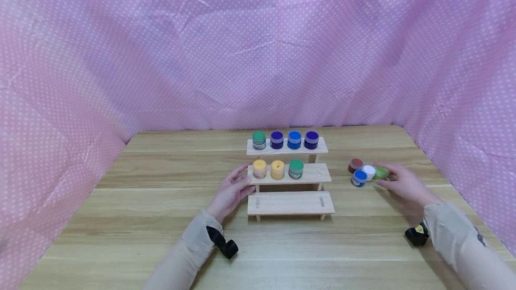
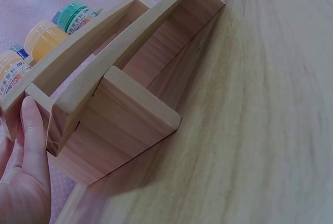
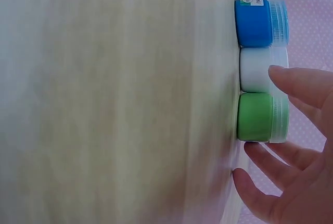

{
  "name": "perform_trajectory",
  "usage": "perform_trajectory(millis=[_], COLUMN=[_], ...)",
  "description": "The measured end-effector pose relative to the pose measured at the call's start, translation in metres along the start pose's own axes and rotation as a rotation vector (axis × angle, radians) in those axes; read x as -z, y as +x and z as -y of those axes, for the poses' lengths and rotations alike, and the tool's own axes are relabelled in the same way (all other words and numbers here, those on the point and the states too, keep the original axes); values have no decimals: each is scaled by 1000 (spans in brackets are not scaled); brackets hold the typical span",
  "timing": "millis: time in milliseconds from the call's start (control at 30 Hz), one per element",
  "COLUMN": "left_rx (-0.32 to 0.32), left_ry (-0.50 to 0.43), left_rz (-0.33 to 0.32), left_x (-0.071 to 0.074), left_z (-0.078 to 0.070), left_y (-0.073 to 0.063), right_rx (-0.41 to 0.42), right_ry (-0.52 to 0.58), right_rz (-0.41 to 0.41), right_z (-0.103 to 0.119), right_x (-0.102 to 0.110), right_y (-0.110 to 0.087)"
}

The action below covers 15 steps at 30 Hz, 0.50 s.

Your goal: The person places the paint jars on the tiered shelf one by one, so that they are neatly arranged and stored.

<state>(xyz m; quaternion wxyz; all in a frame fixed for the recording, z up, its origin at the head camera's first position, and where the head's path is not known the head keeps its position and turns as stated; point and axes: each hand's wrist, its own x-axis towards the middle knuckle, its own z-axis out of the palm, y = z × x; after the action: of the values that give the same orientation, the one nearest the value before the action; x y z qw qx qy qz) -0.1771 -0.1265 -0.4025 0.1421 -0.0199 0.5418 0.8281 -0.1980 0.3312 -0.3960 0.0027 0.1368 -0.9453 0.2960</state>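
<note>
A three-tier wooden rack point(image 1: 291, 203) stands on the table. My left hand point(image 1: 231, 191) is at its left end, straight fingers touching the middle shelf's end and its leg point(image 2: 117, 130). That shelf carries two yellow paint jars point(image 1: 260, 169) and a green-lidded jar point(image 1: 296, 169). Right of the rack, my right hand point(image 1: 403, 185) reaches around a light green paint jar point(image 3: 255, 117), thumb and fingers spread on either side. A white jar point(image 3: 255, 69) and a blue jar point(image 3: 253, 23) stand in line against it. Behind is a brown-red jar point(image 1: 355, 165).
On the top shelf stand a green jar point(image 1: 259, 140), a blue jar point(image 1: 294, 140) and two purple jars point(image 1: 277, 140). A pink dotted cloth point(image 1: 258, 57) hangs behind and beside the wooden table point(image 1: 161, 218).
</note>
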Motion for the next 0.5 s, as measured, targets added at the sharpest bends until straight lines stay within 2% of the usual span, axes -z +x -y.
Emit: perform_trajectory(millis=[233,500], left_rx=[12,1], left_ry=[20,29], left_rz=[-5,12], left_x=[1,1], left_z=[0,0], left_y=[1,1], right_rx=[8,-3], right_ry=[-33,-14], right_rz=[-1,15], right_z=[-2,-2], right_x=[-1,-1], right_y=[1,0])
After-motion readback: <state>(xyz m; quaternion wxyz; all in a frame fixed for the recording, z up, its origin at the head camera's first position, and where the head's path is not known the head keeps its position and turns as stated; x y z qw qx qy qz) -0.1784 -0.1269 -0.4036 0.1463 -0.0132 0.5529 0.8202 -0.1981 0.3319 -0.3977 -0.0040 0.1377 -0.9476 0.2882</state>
